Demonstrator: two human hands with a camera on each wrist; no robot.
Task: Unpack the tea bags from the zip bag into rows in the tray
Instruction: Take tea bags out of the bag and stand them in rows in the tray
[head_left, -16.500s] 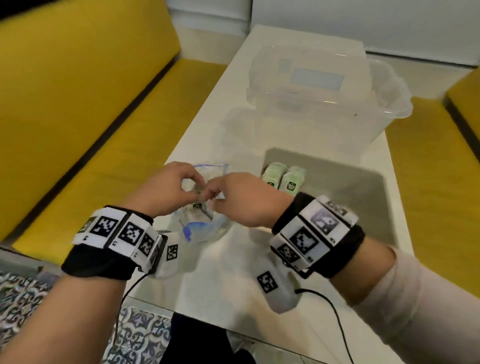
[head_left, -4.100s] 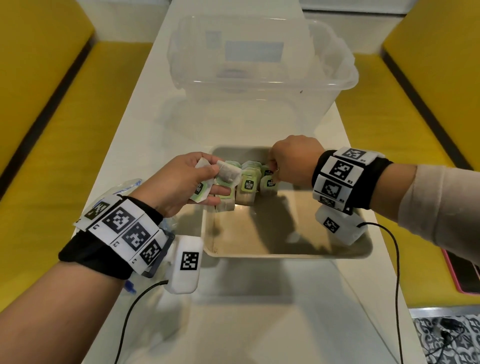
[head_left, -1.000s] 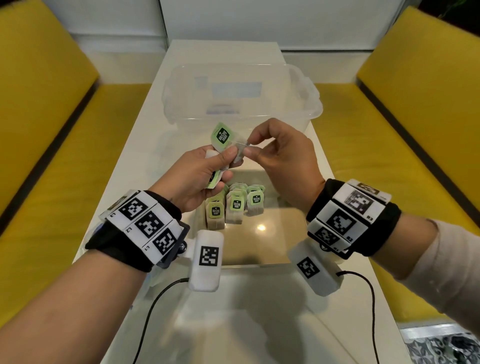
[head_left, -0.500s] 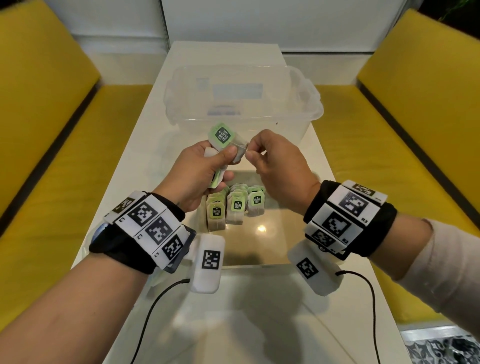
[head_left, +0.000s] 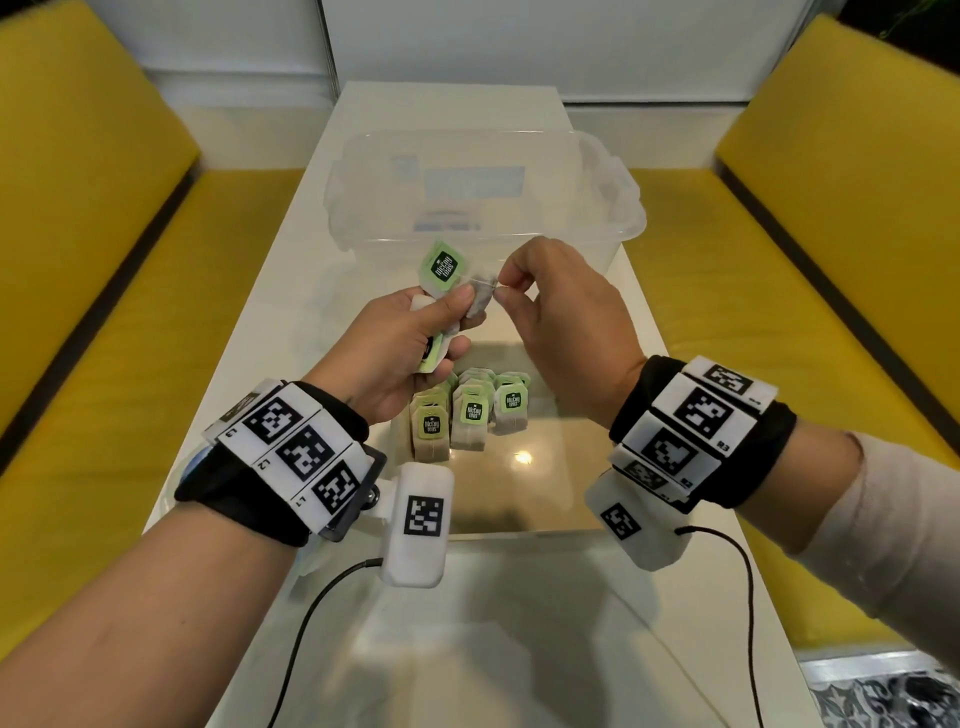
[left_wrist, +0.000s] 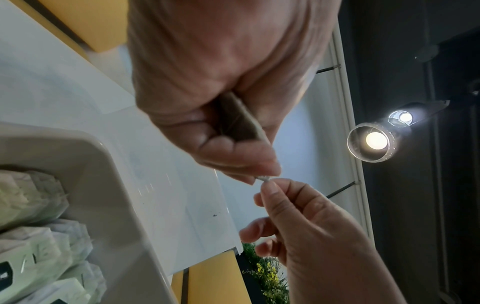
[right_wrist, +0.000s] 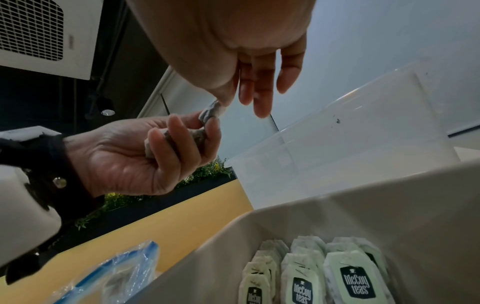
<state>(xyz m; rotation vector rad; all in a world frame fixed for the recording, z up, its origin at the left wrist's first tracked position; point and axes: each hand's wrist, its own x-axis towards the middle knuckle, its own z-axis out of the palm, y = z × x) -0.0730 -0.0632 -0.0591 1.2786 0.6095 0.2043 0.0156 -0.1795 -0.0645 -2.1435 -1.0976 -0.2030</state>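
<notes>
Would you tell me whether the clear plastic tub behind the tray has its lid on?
Off: the clear tub shows an open rim with no lid.

Paper, plastic, gloss.
Tea bags (head_left: 471, 415): thin crinkled filter paper, matt, with smooth printed green paper tags. Tray (right_wrist: 337, 222): beige plastic, smooth, its floor glossy enough to mirror a lamp. Table (head_left: 519, 649): white, hard, high gloss, reflective. Storage bin (head_left: 483, 182): clear frosted plastic. Zip bag (right_wrist: 114, 273): thin clear film, wrinkled, blue seal. Benches (head_left: 831, 208): yellow matt upholstery. Wrist straps (head_left: 239, 493): black cloth, white matt plastic plates.
</notes>
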